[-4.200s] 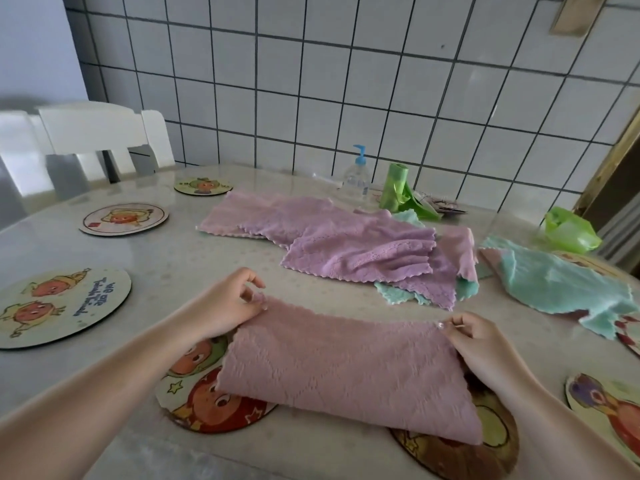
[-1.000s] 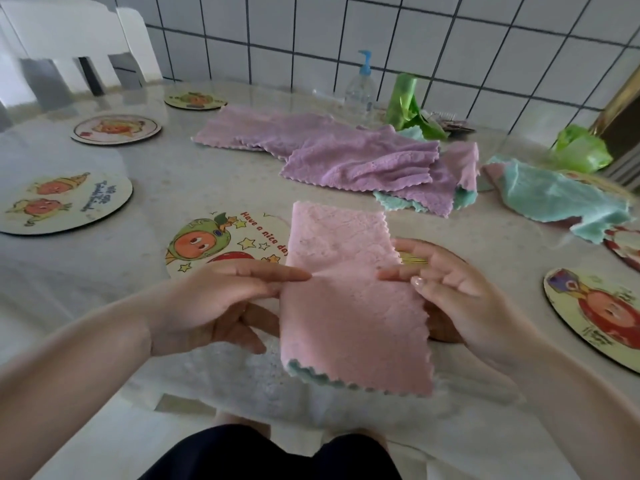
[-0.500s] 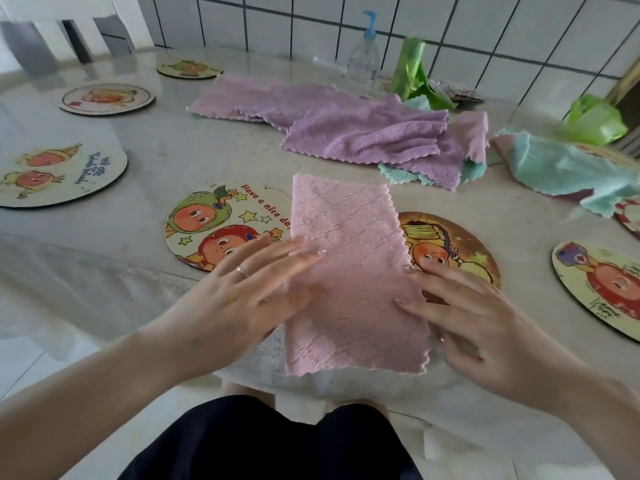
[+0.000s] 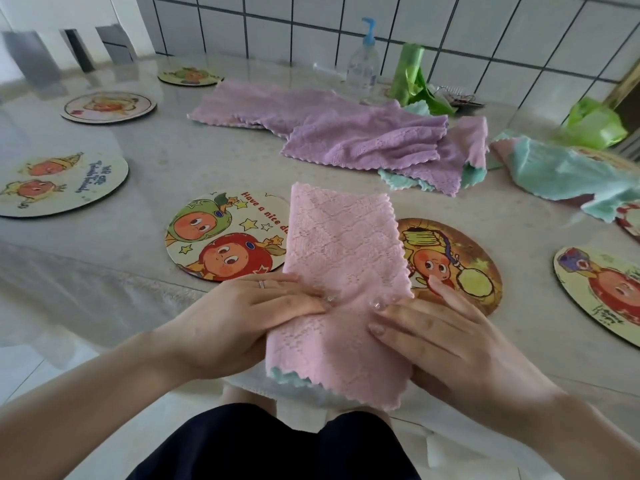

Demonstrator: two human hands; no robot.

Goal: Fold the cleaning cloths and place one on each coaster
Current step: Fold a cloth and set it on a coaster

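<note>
A pink cloth (image 4: 343, 271), folded into a long strip with a teal underside, lies on the table between a coaster with green and red faces (image 4: 221, 237) and a brown coaster (image 4: 457, 265). Its near end hangs past the table edge. My left hand (image 4: 249, 317) holds the strip's left side near that end, fingers on top and thumb hidden under it. My right hand (image 4: 440, 337) holds the right side the same way, one finger reaching over the brown coaster. Unfolded purple cloths (image 4: 363, 136) and a teal cloth (image 4: 561, 171) lie further back.
More round coasters sit at the right (image 4: 599, 292), the left (image 4: 59, 181) and the far left (image 4: 109, 106). A pump bottle (image 4: 363, 60), a green bag roll (image 4: 410, 74) and a green bag (image 4: 594, 124) stand by the tiled wall. A white chair (image 4: 69, 29) is behind the table.
The cloth went from a wide half-fold to a narrow strip. My hands have slid from pressing its middle flat to holding its near end, which now droops over the table edge.
</note>
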